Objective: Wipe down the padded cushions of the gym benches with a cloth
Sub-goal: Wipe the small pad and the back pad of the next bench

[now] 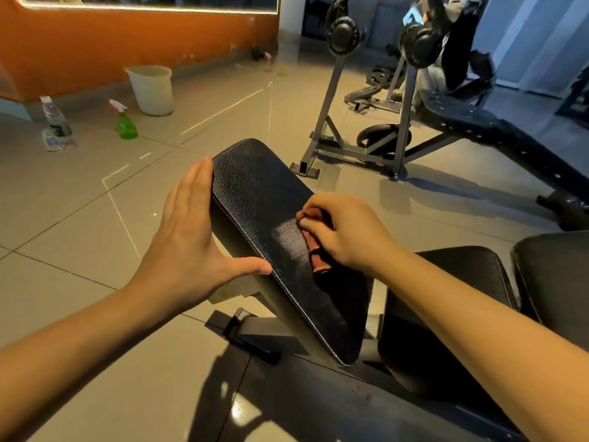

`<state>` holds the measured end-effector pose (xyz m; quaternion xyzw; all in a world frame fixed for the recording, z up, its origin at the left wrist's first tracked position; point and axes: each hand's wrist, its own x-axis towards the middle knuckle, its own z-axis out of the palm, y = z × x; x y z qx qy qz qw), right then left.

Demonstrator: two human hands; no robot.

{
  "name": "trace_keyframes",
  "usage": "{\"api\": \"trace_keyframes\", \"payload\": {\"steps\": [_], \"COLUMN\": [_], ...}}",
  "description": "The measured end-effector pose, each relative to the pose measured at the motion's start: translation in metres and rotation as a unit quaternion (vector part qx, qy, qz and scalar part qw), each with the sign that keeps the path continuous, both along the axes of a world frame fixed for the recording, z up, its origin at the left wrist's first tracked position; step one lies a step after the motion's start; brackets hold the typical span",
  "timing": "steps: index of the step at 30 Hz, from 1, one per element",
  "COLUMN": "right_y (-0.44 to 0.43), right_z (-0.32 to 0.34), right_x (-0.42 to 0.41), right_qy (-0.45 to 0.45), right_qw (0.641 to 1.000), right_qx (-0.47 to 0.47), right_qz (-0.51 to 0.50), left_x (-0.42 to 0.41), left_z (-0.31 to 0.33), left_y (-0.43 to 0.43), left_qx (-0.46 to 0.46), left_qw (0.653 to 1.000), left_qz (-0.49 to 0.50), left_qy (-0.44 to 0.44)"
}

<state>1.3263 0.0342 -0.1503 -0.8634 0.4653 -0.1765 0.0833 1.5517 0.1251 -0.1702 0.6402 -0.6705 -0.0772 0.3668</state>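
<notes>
Right hand (345, 232) - fingers clenched on bunched cloth (318, 258), mid-cushion (255, 193), right side. Left hand (188, 237) flat, fingers straight, bracing cushion's left edge.
Risks: small wad likely skips far end and stitched edge; brace slips - angled cushion could shift under wiping pressure.

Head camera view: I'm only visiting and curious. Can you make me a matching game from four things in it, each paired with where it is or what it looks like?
Column one:
1. cloth
2. spray bottle
3. bucket
4. left hand

Column two:
A. stands by the orange wall
B. open, flat against the side of the black cushion
C. holds green liquid, on the floor tiles
D. bunched under the right hand on that cushion

Pairs: 1-D, 2-C, 3-A, 4-B.
</notes>
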Motion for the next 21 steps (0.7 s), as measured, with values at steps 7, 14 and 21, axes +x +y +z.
{"api": "trace_keyframes", "payload": {"steps": [7,14,21], "right_y": [-0.001,0.021,0.002], "right_z": [-0.009,-0.004,-0.016], "right_x": [0.002,0.012,-0.008], "right_qy": [0.026,-0.052,0.029], "right_qw": [0.990,0.998,0.983], "right_qx": [-0.008,-0.023,0.042], "right_qz": [-0.138,-0.005,-0.175], "left_x": [0.004,0.001,0.003], "left_z": [-0.001,0.001,0.000], "left_y": [-0.001,0.000,0.001], "left_qx": [-0.002,0.004,-0.005], "left_qw": [1.000,1.000,1.000], "left_qz": [-0.005,-0.005,-0.006], "left_qy": [0.000,-0.001,0.005]}}
